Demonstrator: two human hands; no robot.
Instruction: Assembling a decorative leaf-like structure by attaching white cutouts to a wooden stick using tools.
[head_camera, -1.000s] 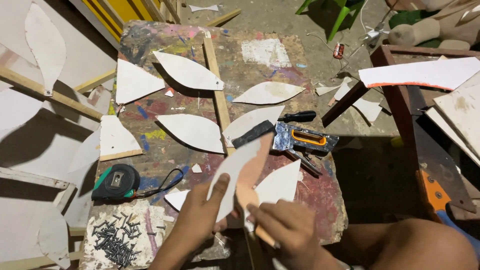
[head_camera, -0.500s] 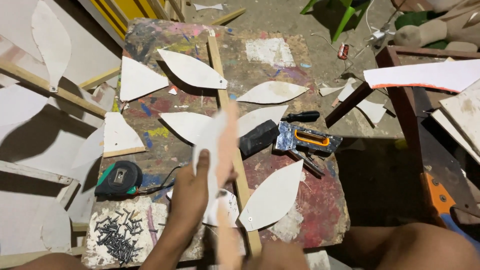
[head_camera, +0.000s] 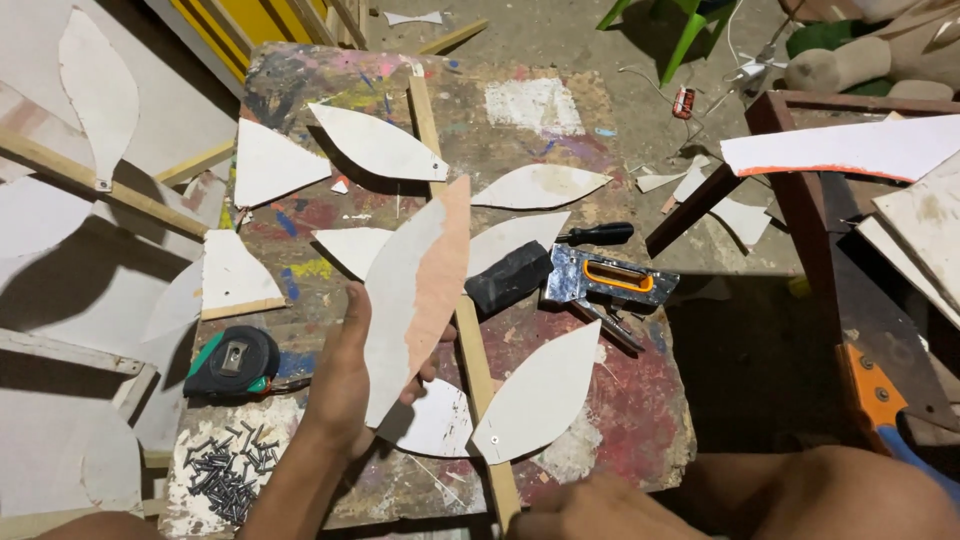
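Note:
My left hand (head_camera: 345, 375) holds a leaf-shaped board cutout (head_camera: 415, 290), white on one half and pale pink on the other, upright above a paint-stained worktable (head_camera: 620, 400). My right hand (head_camera: 590, 510) is at the bottom edge, fingers curled at the near end of a thin wooden strip (head_camera: 470, 340) that runs across the table; whether it grips the strip is unclear. A white leaf-shaped piece (head_camera: 540, 392) lies fixed on that strip just right of my left hand. Another white piece (head_camera: 435, 425) lies under the held cutout.
Several more white leaf and triangle cutouts (head_camera: 375, 140) lie on the table. A staple gun (head_camera: 605, 285), a black block (head_camera: 508, 278) and a screwdriver (head_camera: 597, 235) sit at right; a tape measure (head_camera: 235, 360) and a pile of screws (head_camera: 225, 470) at left. A handsaw (head_camera: 880, 400) lies at the far right.
My left hand has lifted and turned the leaf cutout so its pink and white face shows. My right hand let go of it and dropped to the bottom edge.

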